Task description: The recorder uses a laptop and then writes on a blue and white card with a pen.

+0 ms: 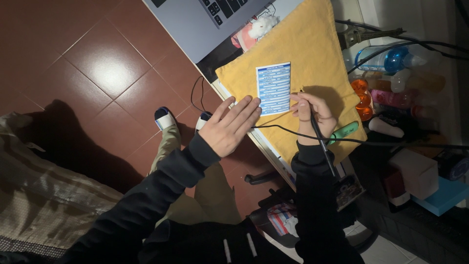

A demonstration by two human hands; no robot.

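Observation:
A small blue and white printed card (273, 88) lies on a yellow towel (312, 44) spread over the desk. My left hand (231, 125) rests flat with its fingers apart, fingertips touching the card's lower left edge. My right hand (312, 114) is closed around a thin dark pen-like tool (323, 144) with a black cable running from it, its fingers against the card's right edge. A green marker (345, 131) lies on the towel just right of that hand.
A grey laptop (210, 22) sits at the desk's upper left. Plastic bottles (391, 58), orange jars (362, 98), cables and boxes (442, 195) crowd the right side. Red floor tiles (97, 68) lie to the left, with my feet (165, 119) and a sack (39, 195).

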